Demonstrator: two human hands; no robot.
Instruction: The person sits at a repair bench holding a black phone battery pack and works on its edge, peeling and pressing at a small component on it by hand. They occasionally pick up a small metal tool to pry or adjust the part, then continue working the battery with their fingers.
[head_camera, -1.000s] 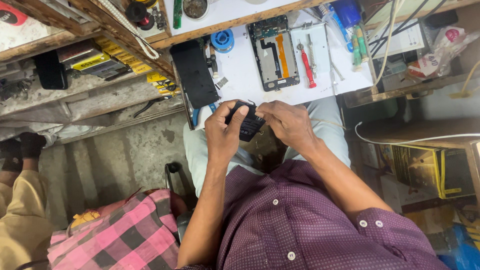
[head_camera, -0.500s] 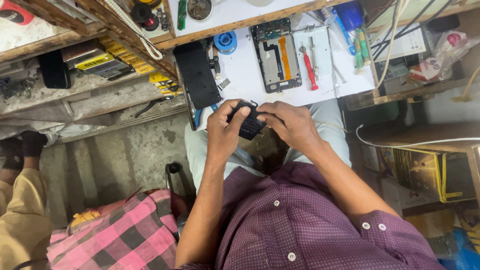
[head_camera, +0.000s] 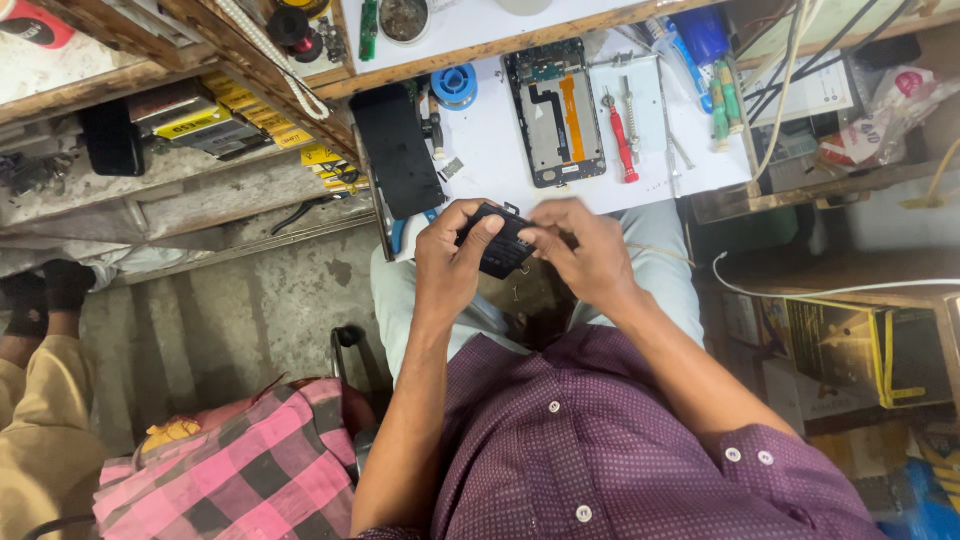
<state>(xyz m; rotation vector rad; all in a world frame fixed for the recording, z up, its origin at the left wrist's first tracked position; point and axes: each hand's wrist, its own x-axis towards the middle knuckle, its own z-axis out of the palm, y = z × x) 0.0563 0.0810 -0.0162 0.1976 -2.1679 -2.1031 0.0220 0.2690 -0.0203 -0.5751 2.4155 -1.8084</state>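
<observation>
A small electronics repair workshop is showing itself in every corner of this cramped stall: an opened phone chassis (head_camera: 556, 112) is lying near the far edge of a white work desk (head_camera: 500, 150), with a red-handled screwdriver (head_camera: 619, 148) and metal tweezers (head_camera: 633, 117) resting just beside it. A black phone panel (head_camera: 394, 150) is sitting at the desk's left edge, near a blue spool (head_camera: 455, 85). Green-handled tools (head_camera: 725, 100) are crowding the desk's right edge, cables (head_camera: 790, 70) are hanging over it, and worn wooden shelves (head_camera: 180, 110) to the left are holding small boxes above a bare concrete floor (head_camera: 230, 320).
</observation>
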